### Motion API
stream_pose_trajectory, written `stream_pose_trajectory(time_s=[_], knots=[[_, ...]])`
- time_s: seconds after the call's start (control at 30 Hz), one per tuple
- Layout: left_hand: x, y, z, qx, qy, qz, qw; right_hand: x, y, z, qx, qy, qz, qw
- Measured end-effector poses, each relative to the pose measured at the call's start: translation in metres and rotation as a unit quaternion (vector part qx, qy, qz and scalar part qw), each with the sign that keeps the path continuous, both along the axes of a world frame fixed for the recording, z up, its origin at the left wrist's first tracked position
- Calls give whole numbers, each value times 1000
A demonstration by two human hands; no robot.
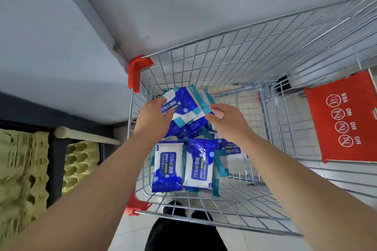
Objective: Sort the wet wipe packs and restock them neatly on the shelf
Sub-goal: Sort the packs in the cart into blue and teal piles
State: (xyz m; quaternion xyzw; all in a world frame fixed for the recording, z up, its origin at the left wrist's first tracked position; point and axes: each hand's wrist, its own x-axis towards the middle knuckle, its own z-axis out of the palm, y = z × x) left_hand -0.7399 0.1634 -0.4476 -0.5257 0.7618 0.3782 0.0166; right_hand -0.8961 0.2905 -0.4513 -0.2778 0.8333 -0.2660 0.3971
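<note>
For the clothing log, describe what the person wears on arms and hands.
Nothing worn shows: the left hand and right hand are ungloved, with no rings seen, and the left forearm and right forearm are bare to the frame edge, no sleeves, watch or bands.

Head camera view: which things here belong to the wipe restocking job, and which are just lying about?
Part of the job: held wipe packs, gripped by the left hand and right hand; loose wipe packs on the cart floor; wire cart.
Lying about: egg trays; red sign; wooden pole.
</note>
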Motion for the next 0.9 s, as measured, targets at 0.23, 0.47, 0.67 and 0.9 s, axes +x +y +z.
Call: stream_pose_trajectory(time_s=[0.23, 0.47, 0.67, 0.9], knots=[[-29, -33, -50, 49, -58, -106, 991, -13, -36, -34, 8, 2, -34, 999], [-28, -38, -74, 38, -121, -85, 988, -16, -44, -57, -22, -48, -76, 996], [-31, -33, -58, 153, 74, 90, 981, -20, -50, -58, -66, -96, -41, 992], [-52, -25, -56, 192, 112, 125, 967, -34, -56, -63, -37, -162, -114, 979]])
